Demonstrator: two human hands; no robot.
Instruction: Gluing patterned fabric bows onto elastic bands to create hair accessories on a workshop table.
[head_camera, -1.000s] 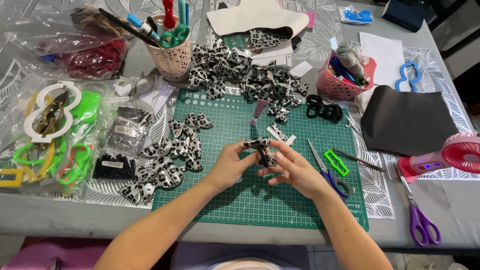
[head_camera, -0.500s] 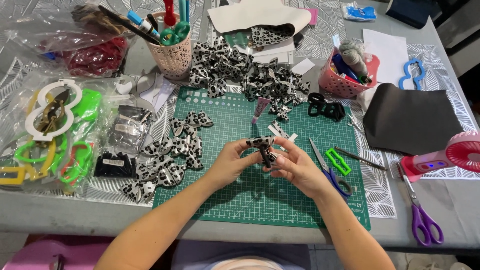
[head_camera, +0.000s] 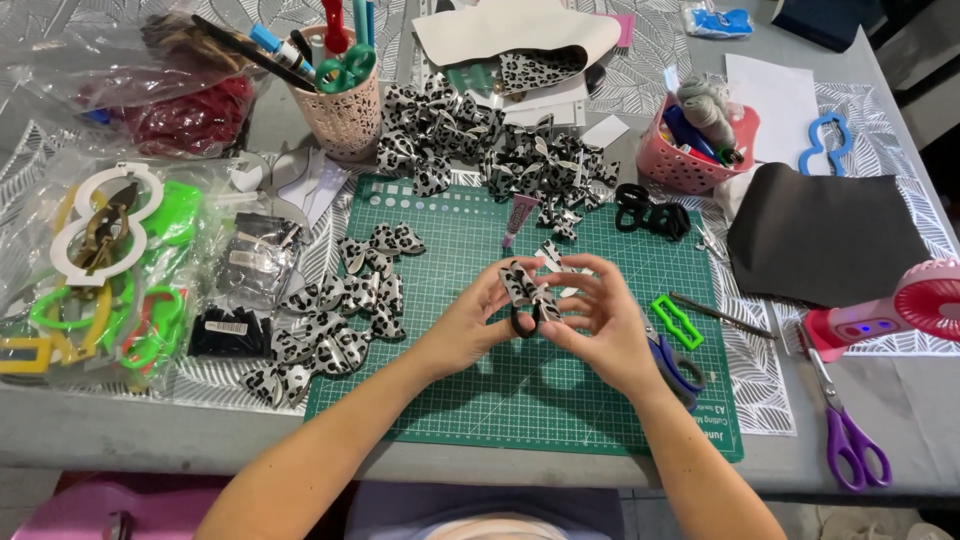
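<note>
**Leopard bow pinched at mid-mat, both hands on it**

Leopard-print bow (head_camera: 525, 285) sits right over the middle of the green cutting mat (head_camera: 450, 400), held up off it between two hands. Left hand (head_camera: 465, 325) comes in from nine o'clock, fingers closed on the bow's left loop; right hand (head_camera: 600, 320) from three o'clock, fingers curled shut around the other side. A black elastic loop (head_camera: 522, 322) hangs beneath the bow's centre, seemingly pinched with it. To do this well, I'd say keep the pinch dead on the waist so the loops stay even, and keep the band flat against the back. Finished bows (head_camera: 335, 320) lie at nine o'clock, a bigger heap (head_camera: 480, 140) at twelve. Blue-handled scissors (head_camera: 672, 365) wait on the desk (head_camera: 900, 430) side, at four o'clock.
</note>
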